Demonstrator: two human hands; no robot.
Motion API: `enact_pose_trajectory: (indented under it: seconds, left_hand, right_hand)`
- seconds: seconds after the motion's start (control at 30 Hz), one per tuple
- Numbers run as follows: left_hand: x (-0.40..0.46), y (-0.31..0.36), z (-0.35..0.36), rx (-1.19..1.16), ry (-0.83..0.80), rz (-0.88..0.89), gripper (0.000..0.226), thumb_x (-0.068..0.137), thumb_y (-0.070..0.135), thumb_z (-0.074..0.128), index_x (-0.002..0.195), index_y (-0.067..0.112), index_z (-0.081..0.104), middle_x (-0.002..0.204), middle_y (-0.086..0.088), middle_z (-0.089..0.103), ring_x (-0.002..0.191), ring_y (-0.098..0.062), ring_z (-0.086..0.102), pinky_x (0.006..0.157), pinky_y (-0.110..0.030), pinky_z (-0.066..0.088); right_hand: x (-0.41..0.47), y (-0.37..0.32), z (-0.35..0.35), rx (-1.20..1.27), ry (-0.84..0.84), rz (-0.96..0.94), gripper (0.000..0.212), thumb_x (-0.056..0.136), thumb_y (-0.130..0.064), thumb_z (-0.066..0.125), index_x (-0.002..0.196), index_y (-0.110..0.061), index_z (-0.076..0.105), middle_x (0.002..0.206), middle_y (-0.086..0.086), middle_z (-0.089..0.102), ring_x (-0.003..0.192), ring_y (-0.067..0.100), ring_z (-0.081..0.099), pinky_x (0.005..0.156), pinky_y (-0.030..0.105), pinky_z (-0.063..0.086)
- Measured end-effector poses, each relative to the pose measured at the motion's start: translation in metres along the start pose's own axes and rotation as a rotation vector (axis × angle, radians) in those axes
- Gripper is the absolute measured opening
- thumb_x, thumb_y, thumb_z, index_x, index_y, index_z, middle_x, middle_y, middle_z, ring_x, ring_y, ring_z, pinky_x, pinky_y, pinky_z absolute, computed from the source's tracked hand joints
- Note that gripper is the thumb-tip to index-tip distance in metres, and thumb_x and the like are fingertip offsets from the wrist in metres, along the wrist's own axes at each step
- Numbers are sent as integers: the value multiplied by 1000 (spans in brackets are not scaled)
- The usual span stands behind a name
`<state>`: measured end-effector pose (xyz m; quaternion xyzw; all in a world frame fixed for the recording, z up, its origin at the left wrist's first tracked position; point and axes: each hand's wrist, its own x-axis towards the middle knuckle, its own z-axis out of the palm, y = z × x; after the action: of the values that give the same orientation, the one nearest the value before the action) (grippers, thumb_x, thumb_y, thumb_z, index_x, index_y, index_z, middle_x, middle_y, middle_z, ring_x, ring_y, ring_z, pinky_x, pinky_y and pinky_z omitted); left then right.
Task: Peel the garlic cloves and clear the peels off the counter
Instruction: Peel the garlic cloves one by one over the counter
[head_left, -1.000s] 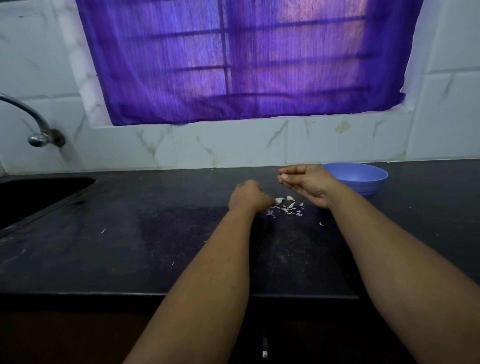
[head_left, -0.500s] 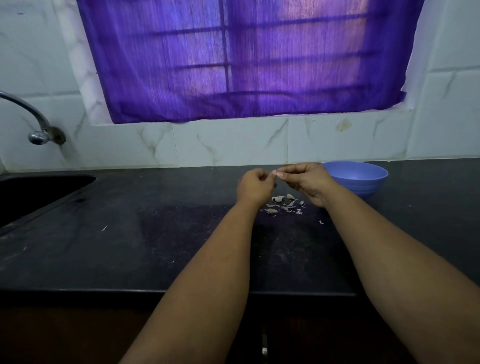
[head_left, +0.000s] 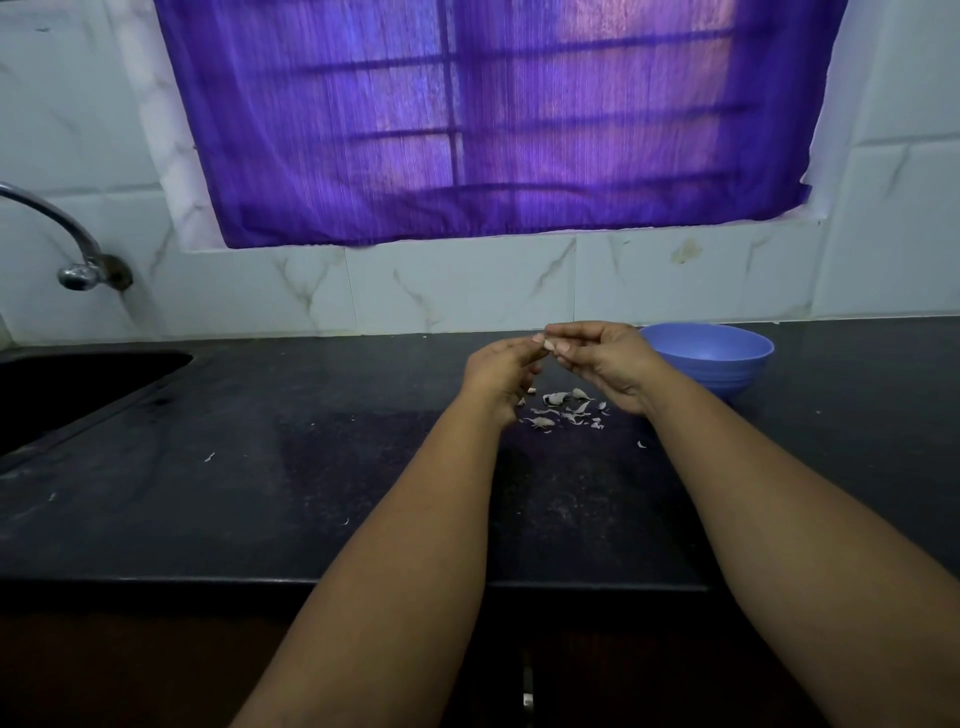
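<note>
A small pale garlic clove (head_left: 549, 343) is pinched between the fingertips of my left hand (head_left: 501, 370) and my right hand (head_left: 605, 361), both raised a little above the black counter (head_left: 260, 467). Under the hands lies a small heap of whitish garlic peels (head_left: 563, 410). A few stray peel bits (head_left: 640, 444) lie further out on the counter. Just to the right of my right hand stands a blue bowl (head_left: 727, 358); its contents are hidden from this angle.
A dark sink (head_left: 67, 395) is sunk into the counter at the left, with a metal tap (head_left: 67, 244) above it. A tiled wall and a purple curtain (head_left: 493, 119) close off the back. The counter's front edge runs below my forearms.
My left hand rose from the peel heap on the counter and met my right hand. Both hands now pinch the clove together, slightly higher than before.
</note>
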<state>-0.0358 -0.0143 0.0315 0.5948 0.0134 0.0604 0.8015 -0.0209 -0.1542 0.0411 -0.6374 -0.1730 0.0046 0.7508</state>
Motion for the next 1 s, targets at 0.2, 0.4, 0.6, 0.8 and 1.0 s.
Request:
enact_pose_trajectory:
  seconds: [0.2, 0.4, 0.6, 0.8, 1.0]
  left_hand:
    - [-3, 3, 3, -186, -67, 0, 7, 83, -6, 66, 80, 0, 66, 68, -6, 70, 59, -11, 69, 60, -14, 56]
    - [-7, 7, 5, -300, -90, -32, 8, 82, -6, 67, 89, -8, 65, 77, -11, 71, 65, -14, 71, 58, -15, 54]
    - [-7, 9, 4, -312, -101, -63, 3, 81, -4, 69, 84, -4, 67, 69, -7, 72, 61, -10, 70, 58, -13, 55]
    - [-6, 9, 4, -338, -173, -58, 6, 89, -2, 60, 87, -3, 66, 69, -6, 71, 62, -8, 69, 59, -12, 54]
    - [-6, 7, 5, -177, -138, -18, 16, 96, 3, 53, 82, 3, 62, 58, 0, 67, 50, -4, 63, 50, -11, 50]
  right_hand:
    - [-5, -1, 1, 28, -14, -18, 14, 86, 5, 62, 96, -5, 67, 93, 7, 69, 86, 11, 67, 77, 17, 56]
    - [-3, -2, 0, 119, -62, 0, 10, 90, 1, 57, 93, -3, 67, 86, 5, 71, 81, 9, 68, 76, 16, 55]
    - [-2, -1, 0, 172, -87, 18, 10, 92, -1, 55, 93, -2, 65, 77, 2, 70, 74, 8, 66, 72, 15, 54]
    - [-3, -4, 1, 218, -79, 16, 12, 94, -6, 55, 91, -4, 66, 79, 4, 69, 73, 9, 66, 74, 17, 55]
    - [-6, -4, 3, 77, 1, 8, 9, 91, -8, 60, 90, -2, 66, 70, 3, 72, 66, 10, 68, 66, 17, 55]
